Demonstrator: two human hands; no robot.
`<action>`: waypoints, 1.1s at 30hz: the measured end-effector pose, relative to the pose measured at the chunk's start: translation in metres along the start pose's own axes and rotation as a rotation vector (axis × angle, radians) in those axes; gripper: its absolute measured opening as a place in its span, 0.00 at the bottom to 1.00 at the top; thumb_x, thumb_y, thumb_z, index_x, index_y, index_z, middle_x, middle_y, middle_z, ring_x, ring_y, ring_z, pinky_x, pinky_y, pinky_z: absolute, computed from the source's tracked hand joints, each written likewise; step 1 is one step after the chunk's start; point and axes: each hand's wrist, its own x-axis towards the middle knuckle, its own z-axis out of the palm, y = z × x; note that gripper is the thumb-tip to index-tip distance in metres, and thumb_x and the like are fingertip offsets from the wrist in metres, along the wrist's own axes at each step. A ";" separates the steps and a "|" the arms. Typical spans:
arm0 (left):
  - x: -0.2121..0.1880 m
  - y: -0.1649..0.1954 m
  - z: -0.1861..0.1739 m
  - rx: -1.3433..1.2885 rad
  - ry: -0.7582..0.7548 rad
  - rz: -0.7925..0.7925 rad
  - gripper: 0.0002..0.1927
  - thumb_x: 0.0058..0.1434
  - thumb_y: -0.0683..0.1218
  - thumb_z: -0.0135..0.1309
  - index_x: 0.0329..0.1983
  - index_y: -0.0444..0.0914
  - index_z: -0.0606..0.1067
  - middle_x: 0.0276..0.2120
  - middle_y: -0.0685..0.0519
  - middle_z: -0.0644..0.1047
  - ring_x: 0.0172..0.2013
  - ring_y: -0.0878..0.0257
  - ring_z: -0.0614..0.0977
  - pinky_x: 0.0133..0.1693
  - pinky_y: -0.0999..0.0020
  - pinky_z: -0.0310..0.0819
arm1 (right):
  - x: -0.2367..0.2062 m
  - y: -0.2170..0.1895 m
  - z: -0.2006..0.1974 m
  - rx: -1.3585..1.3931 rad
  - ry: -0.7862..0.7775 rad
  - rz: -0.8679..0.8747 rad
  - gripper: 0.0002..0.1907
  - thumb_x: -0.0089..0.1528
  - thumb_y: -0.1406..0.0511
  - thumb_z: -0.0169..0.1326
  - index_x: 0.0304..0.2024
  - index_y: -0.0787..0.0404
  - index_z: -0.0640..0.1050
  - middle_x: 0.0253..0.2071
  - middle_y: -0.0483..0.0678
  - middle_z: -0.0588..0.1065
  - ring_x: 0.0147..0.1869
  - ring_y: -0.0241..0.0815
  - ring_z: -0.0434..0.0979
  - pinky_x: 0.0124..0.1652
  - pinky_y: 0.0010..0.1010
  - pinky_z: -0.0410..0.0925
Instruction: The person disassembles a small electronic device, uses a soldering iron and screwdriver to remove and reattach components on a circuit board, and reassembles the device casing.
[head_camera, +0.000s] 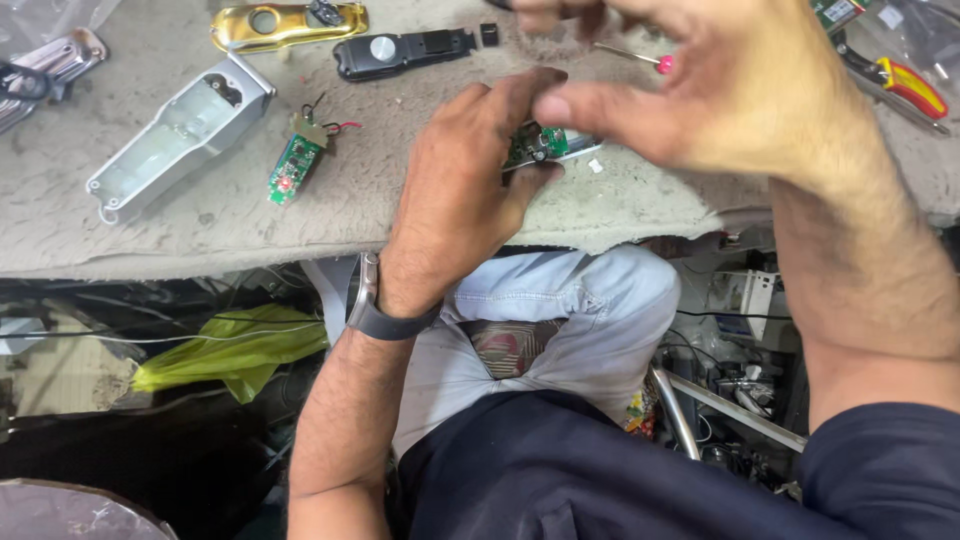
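Left hand fingers pinch small green circuit board at surface edge; right hand fingers loosely curled, empty, just above board.

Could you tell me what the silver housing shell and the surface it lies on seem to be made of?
Silver housing shell: probably moulded plastic with a satin metallic finish, though metal is possible; soft sheen, ribbed hollow interior. Work surface: matted grey felt or carpet, fuzzy and worn.
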 end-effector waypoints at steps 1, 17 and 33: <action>0.002 0.003 0.002 -0.001 -0.017 0.019 0.33 0.56 0.41 0.69 0.64 0.38 0.69 0.47 0.47 0.79 0.50 0.47 0.79 0.52 0.54 0.74 | -0.020 -0.001 0.003 0.077 0.057 0.017 0.27 0.60 0.62 0.73 0.56 0.67 0.78 0.47 0.52 0.79 0.42 0.44 0.78 0.40 0.34 0.70; 0.029 0.034 -0.014 0.298 -0.231 0.201 0.18 0.59 0.49 0.69 0.49 0.37 0.81 0.40 0.48 0.76 0.44 0.47 0.79 0.42 0.54 0.73 | -0.090 0.027 0.059 0.293 0.163 0.180 0.29 0.56 0.65 0.75 0.58 0.62 0.80 0.51 0.49 0.78 0.52 0.42 0.80 0.46 0.30 0.73; 0.046 0.030 0.003 0.175 -0.337 0.152 0.25 0.51 0.52 0.74 0.41 0.34 0.73 0.37 0.44 0.75 0.39 0.44 0.79 0.38 0.52 0.72 | -0.091 0.036 0.052 0.302 0.124 0.070 0.25 0.58 0.60 0.72 0.52 0.65 0.82 0.48 0.53 0.81 0.51 0.46 0.82 0.48 0.34 0.75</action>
